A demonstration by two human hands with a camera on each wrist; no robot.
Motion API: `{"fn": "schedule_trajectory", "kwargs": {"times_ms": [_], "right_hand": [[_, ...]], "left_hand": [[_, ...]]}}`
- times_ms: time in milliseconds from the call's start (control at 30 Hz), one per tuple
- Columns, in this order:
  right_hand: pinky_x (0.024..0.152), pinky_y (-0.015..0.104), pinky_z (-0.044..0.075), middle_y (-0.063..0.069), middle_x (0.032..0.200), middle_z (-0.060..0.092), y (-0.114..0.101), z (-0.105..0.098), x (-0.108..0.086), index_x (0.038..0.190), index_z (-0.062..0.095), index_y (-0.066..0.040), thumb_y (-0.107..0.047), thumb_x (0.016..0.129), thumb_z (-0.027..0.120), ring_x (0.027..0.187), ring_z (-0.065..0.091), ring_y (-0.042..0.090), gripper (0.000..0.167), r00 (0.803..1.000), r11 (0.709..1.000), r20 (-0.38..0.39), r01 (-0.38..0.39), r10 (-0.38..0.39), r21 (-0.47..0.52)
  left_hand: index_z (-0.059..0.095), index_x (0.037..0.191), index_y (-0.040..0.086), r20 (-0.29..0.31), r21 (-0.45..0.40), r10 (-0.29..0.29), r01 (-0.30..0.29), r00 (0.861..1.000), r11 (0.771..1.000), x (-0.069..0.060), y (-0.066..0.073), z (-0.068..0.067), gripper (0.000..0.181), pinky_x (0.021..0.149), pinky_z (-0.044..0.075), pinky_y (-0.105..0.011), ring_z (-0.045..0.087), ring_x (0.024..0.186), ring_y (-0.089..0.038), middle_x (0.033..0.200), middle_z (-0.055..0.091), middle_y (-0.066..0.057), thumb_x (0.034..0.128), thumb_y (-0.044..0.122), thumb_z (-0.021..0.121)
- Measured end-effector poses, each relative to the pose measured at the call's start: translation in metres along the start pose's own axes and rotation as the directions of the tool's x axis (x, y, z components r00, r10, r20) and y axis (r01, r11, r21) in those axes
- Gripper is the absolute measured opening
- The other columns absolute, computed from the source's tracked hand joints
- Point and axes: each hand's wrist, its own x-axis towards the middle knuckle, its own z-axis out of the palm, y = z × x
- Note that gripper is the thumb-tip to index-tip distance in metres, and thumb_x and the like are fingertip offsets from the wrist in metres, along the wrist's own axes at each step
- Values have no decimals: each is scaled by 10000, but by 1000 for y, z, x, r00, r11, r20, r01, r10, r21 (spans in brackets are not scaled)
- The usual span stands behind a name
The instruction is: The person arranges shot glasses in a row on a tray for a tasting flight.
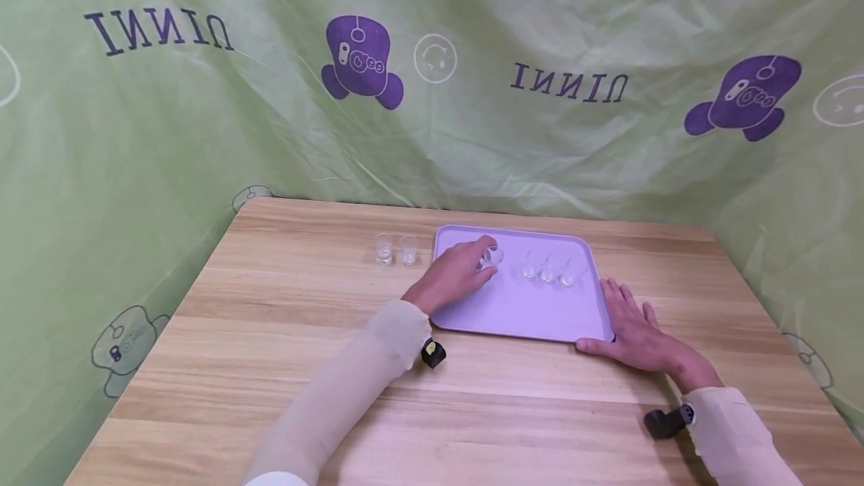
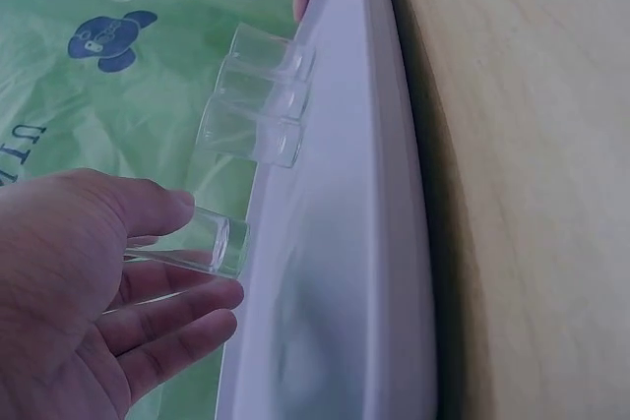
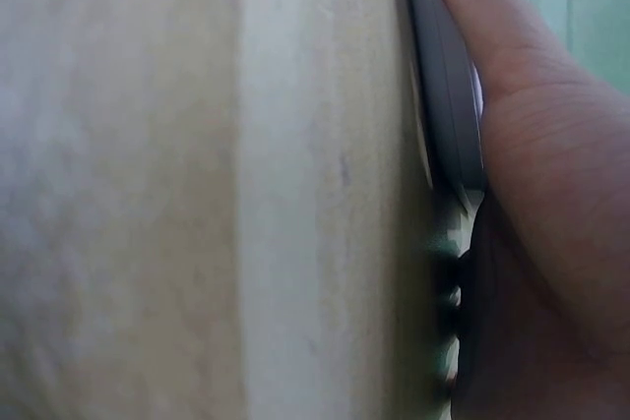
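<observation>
My left hand [image 1: 457, 274] reaches over the left part of a lilac tray [image 1: 520, 313]. Between its thumb and fingers it holds a small clear glass [image 2: 228, 246], tilted in the left wrist view; whether the base touches the tray I cannot tell. Three similar glasses [image 1: 549, 274] stand in a row on the tray, to the right of that hand. At the tray's right front corner, my right hand [image 1: 631, 332] lies with fingers extended along the side edge and thumb at the front edge. In the right wrist view, the right hand [image 3: 561, 164] touches the tray's rim [image 3: 448, 76].
Two more clear glasses [image 1: 384, 251] stand on the wooden table [image 1: 290, 306], left of the tray. A green printed curtain [image 1: 472, 156] hangs behind the table and along its sides.
</observation>
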Motion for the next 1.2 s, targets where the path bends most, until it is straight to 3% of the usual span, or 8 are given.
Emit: {"fn": "schedule_trajectory", "kwargs": {"times_ms": [533,1200], "right_hand": [[1080,787,-91,393,1614,-86,1,0,1,1582,-94,87,-520,905,731,1472,-119,572,1228,1000,1000,-8,4,-4,-3],[1083,788,-80,399,1613,-62,2,2,0,1582,-84,91,-508,904,738,1476,-104,571,1222,1000,1000,-21,19,-19,-6]], "left_hand": [[541,1393,103,44,39,-10,9,999,999,24,14,14,408,824,530,-301,662,965,-160,1080,698,-45,1034,262,650],[500,1465,112,68,85,-48,42,997,995,32,18,26,451,966,519,-324,660,1145,-219,1245,696,-70,1052,251,618]]}}
